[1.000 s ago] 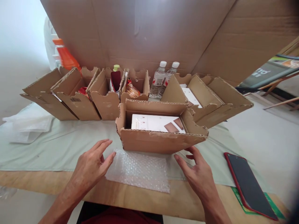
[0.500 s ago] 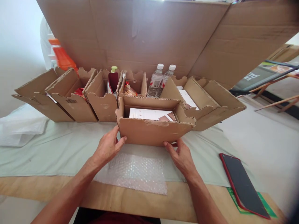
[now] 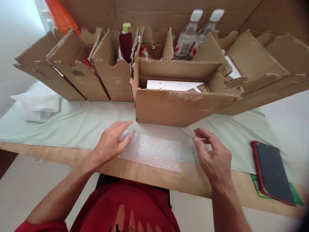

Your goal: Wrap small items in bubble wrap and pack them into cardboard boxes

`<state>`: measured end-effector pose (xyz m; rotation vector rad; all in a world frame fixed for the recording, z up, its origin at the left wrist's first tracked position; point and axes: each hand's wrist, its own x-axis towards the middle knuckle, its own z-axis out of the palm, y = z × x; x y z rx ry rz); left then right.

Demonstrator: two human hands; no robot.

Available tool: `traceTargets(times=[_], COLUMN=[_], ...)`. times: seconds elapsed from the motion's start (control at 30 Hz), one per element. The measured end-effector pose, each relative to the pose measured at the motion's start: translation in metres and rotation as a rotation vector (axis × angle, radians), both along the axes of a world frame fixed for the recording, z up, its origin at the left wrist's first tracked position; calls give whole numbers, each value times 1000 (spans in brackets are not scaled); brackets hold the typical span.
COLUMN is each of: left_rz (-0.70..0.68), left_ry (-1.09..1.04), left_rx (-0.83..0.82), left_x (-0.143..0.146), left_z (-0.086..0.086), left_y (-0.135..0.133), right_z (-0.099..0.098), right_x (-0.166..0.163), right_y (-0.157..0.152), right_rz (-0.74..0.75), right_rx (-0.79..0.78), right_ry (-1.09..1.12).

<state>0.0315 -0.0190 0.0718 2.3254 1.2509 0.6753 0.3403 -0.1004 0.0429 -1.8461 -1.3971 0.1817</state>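
Note:
My left hand (image 3: 112, 140) is open, thumb and fingers apart, over the left end of a sheet of bubble wrap (image 3: 154, 151). The wrap lies flat at the table's front edge. My right hand (image 3: 213, 154) has its thumb and forefinger brought together on the pale green tablecloth (image 3: 96, 112), where a sharp crease runs from the fingertips toward the box. Behind both hands, touching neither, stands a cardboard box (image 3: 183, 108) set crosswise, with a white carton (image 3: 171, 85) inside.
Several upright cardboard bins (image 3: 116, 80) line the back. Two water bottles (image 3: 187, 35) stand between bins. A red-cased phone (image 3: 272, 170) lies at the right on a green sheet. Folded white packing material (image 3: 41, 100) is at the left. A tall cardboard panel (image 3: 149, 13) rises behind.
Both hands have let go of the cardboard box and come back toward me. My right hand has closed on the cloth. The view has tilted downward.

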Motion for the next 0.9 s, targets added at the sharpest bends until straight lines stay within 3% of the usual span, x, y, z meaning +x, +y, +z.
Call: traceTargets(times=[0.13, 0.2, 0.3, 0.4, 0.47, 0.53, 0.6, 0.73, 0.9], left_rz=[-252, -254, -52, 241, 328, 334, 345, 317, 208], left_ry=[25, 7, -180, -429, -487, -419, -292, -29, 191], left_rx=[-14, -120, -411, -738, -801, -706, -497, -109, 5], left_x=[9, 10, -10, -44, -62, -71, -72, -63, -48], left_z=[-7, -15, -25, -25, -20, -15, -12, -21, -39], left_y=[-37, -39, -21, -3, -1, -4, -8, -5, 1], right_z=[2, -4, -18, -31, -35, -34, -30, -25, -29], right_x=[-65, -93, -101, -68, -37, -13, 0, -8, -25], right_y=[-10, -5, -6, -24, -38, -48, -48, -25, -5], right_rz=[430, 615, 700, 621, 516, 400, 309, 305, 362], right_rx=[94, 36, -45, -30, -7, 9, 5, -50, -121], right_ry=[-224, -332, -450, -486, -473, -442, -409, -413, -400])
